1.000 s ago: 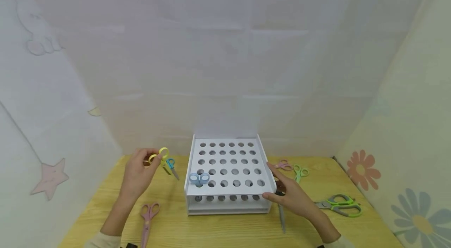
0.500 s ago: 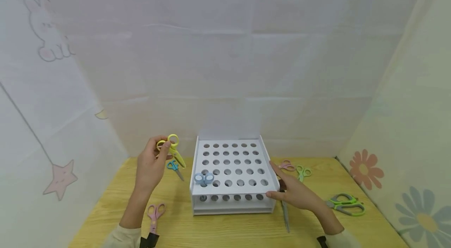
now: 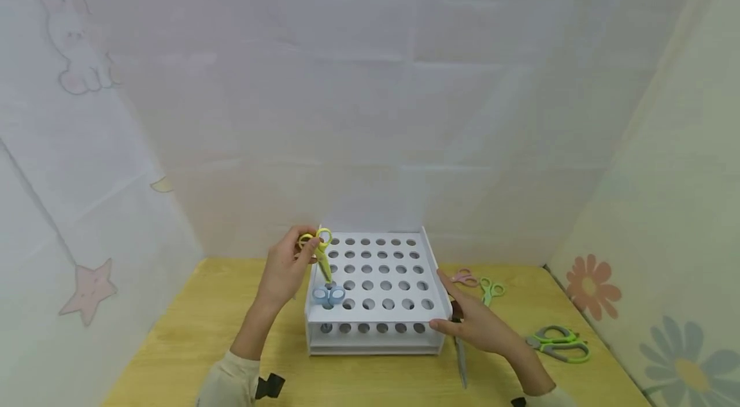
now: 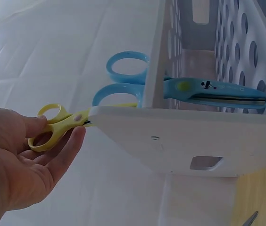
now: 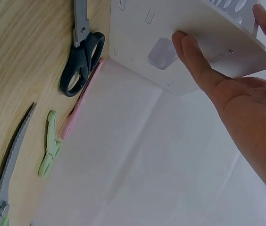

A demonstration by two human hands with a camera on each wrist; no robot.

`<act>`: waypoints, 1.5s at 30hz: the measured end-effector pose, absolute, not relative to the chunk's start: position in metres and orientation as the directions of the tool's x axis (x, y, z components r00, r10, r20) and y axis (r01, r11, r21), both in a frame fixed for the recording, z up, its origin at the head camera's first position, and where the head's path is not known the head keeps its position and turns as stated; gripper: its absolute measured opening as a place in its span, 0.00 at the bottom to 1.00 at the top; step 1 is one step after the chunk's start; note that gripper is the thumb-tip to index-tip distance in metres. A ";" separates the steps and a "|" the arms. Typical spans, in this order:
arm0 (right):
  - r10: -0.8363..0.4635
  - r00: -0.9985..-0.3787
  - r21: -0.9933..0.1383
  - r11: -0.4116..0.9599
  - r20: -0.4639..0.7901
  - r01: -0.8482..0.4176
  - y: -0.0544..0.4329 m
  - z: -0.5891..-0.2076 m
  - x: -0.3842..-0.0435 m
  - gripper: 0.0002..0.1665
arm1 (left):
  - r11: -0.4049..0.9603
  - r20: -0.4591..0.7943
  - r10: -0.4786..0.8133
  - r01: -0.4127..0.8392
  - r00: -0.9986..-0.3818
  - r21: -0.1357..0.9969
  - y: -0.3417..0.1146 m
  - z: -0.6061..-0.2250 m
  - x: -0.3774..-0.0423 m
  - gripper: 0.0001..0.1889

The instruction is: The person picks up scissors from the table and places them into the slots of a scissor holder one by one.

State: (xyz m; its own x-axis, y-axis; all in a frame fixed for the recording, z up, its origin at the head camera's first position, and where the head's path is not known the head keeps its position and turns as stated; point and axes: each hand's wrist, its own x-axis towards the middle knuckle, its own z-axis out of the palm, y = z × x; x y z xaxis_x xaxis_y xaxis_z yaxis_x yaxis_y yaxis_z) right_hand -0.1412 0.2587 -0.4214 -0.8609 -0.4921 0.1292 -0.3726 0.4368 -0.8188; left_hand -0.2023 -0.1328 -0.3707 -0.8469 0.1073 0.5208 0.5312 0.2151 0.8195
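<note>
My left hand pinches yellow scissors by their loops, blades pointing down over the left rows of a white perforated rack. Part of the yellow blade is hidden behind the rack's side panel in the left wrist view. Light-blue scissors stand in a front-left hole, loops above the top board and blades inside. On the right side, my right hand holds the rack, its fingertips against the outer panel and the thumb at the upper front edge.
Right of the rack lie pink scissors, small light-green scissors, and larger green-and-grey scissors. Black-handled scissors lie close beside the rack's right wall. White printed cloth encloses the wooden table.
My left hand has carried the yellow scissors rightward from the table's left side to over the rack. The left forearm now covers the pink and blue scissors there. My right hand stays on the rack.
</note>
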 end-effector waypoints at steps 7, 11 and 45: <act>-0.479 -0.864 -0.817 0.431 0.152 -0.383 0.258 -0.425 -0.141 0.59 | 0.341 0.472 0.204 0.514 -0.858 0.787 -0.135 -0.379 -0.208 0.10; -0.488 -0.865 -0.825 0.435 0.121 -0.360 0.253 -0.428 -0.141 0.60 | 0.466 0.433 0.223 0.485 -0.874 0.740 -0.143 -0.384 -0.206 0.08; -0.416 -0.902 -0.787 0.514 0.117 -0.340 0.257 -0.434 -0.145 0.60 | 0.568 0.351 0.512 0.615 -0.784 0.547 -0.137 -0.401 -0.218 0.07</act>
State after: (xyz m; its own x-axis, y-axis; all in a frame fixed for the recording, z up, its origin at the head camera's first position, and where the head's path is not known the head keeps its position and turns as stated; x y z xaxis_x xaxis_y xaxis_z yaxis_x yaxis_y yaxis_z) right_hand -0.1446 0.2572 -0.4336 -0.9016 -0.4164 0.1174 -0.3401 0.5143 -0.7873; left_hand -0.2177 -0.1372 -0.4011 -0.7841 0.5116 0.3512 0.6153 0.5676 0.5470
